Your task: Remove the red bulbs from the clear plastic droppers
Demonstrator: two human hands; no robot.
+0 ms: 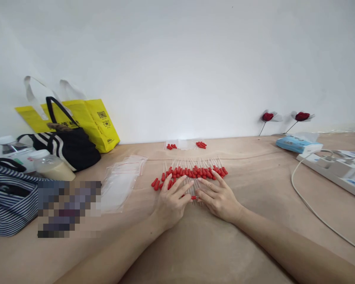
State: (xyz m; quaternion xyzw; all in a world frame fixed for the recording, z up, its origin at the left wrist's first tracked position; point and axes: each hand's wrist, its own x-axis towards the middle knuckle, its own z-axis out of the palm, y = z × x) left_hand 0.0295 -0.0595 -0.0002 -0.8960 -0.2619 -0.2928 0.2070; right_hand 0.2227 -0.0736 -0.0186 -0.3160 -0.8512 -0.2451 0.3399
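Red-bulbed droppers lie on the counter directly ahead of the person, some between and beneath the fingers. The left hand and right hand rest over the near group, fingers bent and spread. Whether either grip is closed on a dropper cannot be told — the undersides of the fingers are hidden.

Clear tubes show between the hands. Handling, as judged: light throughout; bulbs soft and grippy, probably rubber; tubes thin, stiff, smooth, inclined to roll and, if glass, breakable. Recommended hold: at the bulb or its neck, without bending the tube.

Just beyond the fingertips, a row of droppers lies side by side, bulbs toward the person, tubes toward the wall. Farther back is a clear bag with red bulbs at either end — inside or on top cannot be determined.

To the left: overlapping clear zip bags, a bottle, a black bag and a yellow tote bag. To the right: a blue tissue pack, a white power strip and a white cable.
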